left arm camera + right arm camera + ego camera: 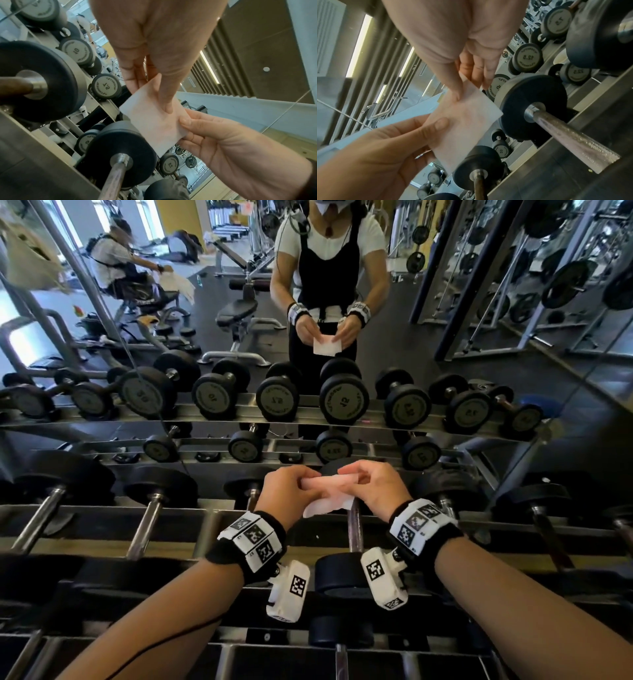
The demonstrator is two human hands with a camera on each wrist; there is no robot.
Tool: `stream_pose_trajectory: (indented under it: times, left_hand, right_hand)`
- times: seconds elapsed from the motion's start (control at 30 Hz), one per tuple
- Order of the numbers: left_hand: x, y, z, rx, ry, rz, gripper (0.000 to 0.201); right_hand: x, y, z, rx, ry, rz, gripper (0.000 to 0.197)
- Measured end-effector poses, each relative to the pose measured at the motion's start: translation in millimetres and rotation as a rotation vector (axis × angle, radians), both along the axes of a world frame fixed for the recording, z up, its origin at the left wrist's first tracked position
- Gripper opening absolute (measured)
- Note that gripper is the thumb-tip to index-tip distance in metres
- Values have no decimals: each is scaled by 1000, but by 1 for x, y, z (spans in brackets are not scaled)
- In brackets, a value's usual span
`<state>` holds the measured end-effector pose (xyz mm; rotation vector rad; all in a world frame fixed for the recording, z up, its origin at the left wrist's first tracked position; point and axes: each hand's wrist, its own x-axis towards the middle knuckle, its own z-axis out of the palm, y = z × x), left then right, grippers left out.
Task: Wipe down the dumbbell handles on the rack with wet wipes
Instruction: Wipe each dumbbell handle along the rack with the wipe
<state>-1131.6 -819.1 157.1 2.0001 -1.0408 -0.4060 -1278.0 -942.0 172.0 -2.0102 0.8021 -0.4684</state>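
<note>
A white wet wipe [329, 494] is stretched flat between my two hands above the rack's top tier. My left hand [307, 486] pinches its left edge and my right hand [355, 478] pinches its right edge. Directly under the wipe lies a dumbbell with a knurled steel handle [355, 529] and black heads. In the left wrist view my left hand [150, 97] holds the wipe [154, 125] from above, beside that handle [114, 178]. In the right wrist view my right hand [471, 90] pinches the wipe [467, 129] near the handle [570, 135].
More black dumbbells [156, 508] lie in a row on the grey rack rail [102, 537], with others on lower tiers. A wall mirror [513, 344] behind the rack reflects dumbbells, benches, weight racks, me and another seated person.
</note>
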Motion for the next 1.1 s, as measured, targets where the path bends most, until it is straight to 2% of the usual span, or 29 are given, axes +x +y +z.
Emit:
stream_pose_trajectory:
  times: [0.07,0.13,0.2,0.27,0.37,0.43,0.53,0.57,0.67,0.77,0.87,0.97,1.1]
  left_hand:
    - [1,3,1,27,-42,-10,7]
    - [4,6,-2,36,-73,-36,9]
    - [5,7,-9,-26,12,-62,13]
    - [2,6,-17,-99,236,-95,11]
    - [-10,5,-30,-201,697,-209,2]
    - [-14,2,-41,-226,825,-214,4]
    - [-23,-3,-60,-177,769,-156,5]
    - [-25,-4,-68,-147,737,-123,5]
    - [-23,1,-85,-19,623,-25,24]
    - [-10,2,-91,87,530,2,27]
    - [1,-4,-93,102,552,17,30]
    - [7,-13,-90,120,533,-33,31]
    - [11,-38,-85,109,306,-188,33]
  right_hand:
    - [-2,-2,-1,-74,38,23,12]
    - [-5,-6,-4,-103,69,54,7]
    - [-8,-9,-10,-33,32,79,6]
    - [-11,-9,-18,99,-49,90,8]
    - [-15,-6,-32,244,-98,85,11]
    - [-17,-5,-45,286,-87,51,10]
    - [-23,-5,-62,332,-73,1,2]
    - [-27,-5,-67,358,-64,-17,4]
    - [-46,-6,-87,395,-31,-36,15]
    - [-71,-4,-106,379,-5,-44,10]
    - [-86,2,-123,449,-11,-103,11]
    - [-90,9,-131,529,-30,-166,15]
    - [-90,17,-135,613,-110,-220,17]
